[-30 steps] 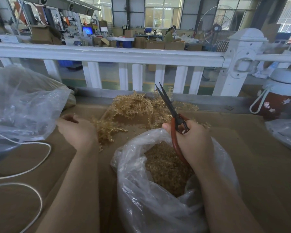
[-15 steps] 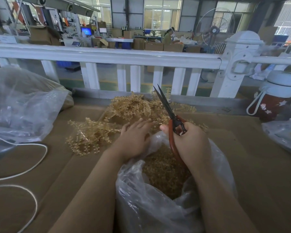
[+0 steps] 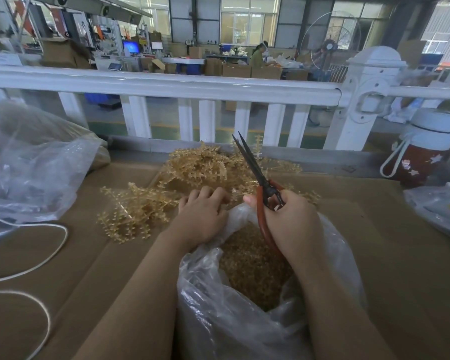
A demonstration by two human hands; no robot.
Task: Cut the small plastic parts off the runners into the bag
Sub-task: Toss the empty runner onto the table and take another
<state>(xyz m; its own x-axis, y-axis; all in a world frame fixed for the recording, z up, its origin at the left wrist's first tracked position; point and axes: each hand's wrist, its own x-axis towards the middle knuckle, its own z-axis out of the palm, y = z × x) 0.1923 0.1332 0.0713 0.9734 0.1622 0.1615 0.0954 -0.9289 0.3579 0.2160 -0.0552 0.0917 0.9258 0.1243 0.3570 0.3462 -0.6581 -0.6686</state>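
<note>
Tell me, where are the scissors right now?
In the head view, the scissors are right of centre, gripped by the right hand just above the open bag, blades pointing up and away over the pile of runners.

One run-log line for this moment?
right hand grips scissors, blades up | left hand on runners | bag part-filled

Pale golden-tan runners are lying on brown cardboard. The scissors are showing black blades and red-orange handles. At right, a dark red bottle is wearing white and pink stars under a white lid; the railing is gleaming white.
</note>
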